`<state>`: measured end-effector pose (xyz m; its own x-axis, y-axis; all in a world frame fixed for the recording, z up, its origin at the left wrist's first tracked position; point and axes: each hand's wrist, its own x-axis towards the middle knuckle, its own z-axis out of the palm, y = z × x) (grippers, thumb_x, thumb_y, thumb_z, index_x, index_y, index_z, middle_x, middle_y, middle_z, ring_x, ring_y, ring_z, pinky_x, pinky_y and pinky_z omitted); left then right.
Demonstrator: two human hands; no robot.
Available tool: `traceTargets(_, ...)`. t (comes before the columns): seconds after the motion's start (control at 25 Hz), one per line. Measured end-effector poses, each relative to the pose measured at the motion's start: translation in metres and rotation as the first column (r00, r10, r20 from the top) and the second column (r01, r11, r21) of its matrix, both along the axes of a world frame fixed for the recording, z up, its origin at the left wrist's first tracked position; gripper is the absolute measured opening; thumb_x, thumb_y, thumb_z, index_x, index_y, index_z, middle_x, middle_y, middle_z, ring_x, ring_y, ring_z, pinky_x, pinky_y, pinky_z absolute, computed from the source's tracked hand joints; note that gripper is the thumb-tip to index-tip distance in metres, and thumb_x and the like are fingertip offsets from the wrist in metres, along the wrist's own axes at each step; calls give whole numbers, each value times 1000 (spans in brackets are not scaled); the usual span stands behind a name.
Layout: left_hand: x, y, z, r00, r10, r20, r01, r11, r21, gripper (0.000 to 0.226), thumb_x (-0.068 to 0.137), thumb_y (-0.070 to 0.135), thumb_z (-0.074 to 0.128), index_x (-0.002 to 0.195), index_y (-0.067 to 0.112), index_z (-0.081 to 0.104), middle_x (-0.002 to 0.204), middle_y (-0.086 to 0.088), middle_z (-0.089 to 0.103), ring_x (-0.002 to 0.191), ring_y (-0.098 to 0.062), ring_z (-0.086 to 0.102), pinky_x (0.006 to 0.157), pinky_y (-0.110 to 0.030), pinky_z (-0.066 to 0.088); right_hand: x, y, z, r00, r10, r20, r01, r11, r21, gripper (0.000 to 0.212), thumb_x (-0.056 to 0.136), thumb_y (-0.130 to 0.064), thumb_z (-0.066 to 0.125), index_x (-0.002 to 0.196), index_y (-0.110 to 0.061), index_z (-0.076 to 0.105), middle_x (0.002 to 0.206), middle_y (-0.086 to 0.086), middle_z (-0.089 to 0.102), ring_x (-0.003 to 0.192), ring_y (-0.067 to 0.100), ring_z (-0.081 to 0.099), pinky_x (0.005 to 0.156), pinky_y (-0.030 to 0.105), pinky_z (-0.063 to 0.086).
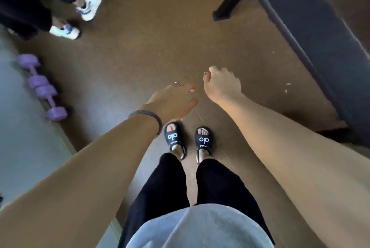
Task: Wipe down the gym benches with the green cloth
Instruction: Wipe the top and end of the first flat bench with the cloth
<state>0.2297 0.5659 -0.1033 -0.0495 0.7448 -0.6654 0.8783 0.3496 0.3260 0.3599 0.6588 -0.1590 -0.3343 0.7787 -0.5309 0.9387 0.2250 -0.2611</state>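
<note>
A dark padded gym bench point(312, 33) runs along the right side, its black leg point(228, 3) planted on the brown floor. Both my arms reach forward over the floor. My left hand point(172, 101) hangs flat with fingers spread and holds nothing; a ring sits on one finger and a dark band on the wrist. Just to its right, my right hand point(222, 85) has its fingers curled in, and nothing shows in it. No green cloth is in view. Both hands are well left of the bench and touch nothing.
Two purple dumbbells point(40, 87) lie at the left along the edge of a grey mat point(24, 137). Another person's legs in white sneakers point(88, 3) stand at the top left. My own feet in black slides point(188, 139) stand on the brown floor point(150, 47).
</note>
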Motion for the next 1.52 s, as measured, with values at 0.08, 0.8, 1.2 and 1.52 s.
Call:
traceTargets(0.08,24,29,-15,994,-106,4,106,994,1,43,104,41,45,145,29,47,147,-6,52,134,-28,49,107,-44,44,36,11,-12,992,-128,-6,128,992,-5,43,109,-36,31,139,-15,53,134,19,57,127,40,53,98,47,43)
traceTargets(0.8,352,140,-185,607,-794,-34,791,599,125,47,104,44,45,149,28,44,141,-3,53,123,-30,56,97,-39,43,389,-29,-205,526,-850,10,849,525,-61,38,110,-25,35,143,-11,47,133,16,56,117,39,56,88,44,51)
traceTargets(1.2,451,214,-422,459,-885,-81,871,430,239,49,104,42,47,151,27,43,148,0,48,132,-26,48,108,-40,39,458,4,-452,228,-974,-7,962,226,-150,58,106,-32,44,158,-14,26,144,19,45,121,40,55,92,47,49)
traceTargets(1.52,520,255,-528,379,-922,-78,864,322,386,49,106,39,46,153,27,40,155,0,42,140,-25,43,114,-42,36,474,16,-565,166,-986,-8,984,166,58,69,94,-55,60,144,-16,33,134,12,48,124,35,49,97,47,47)
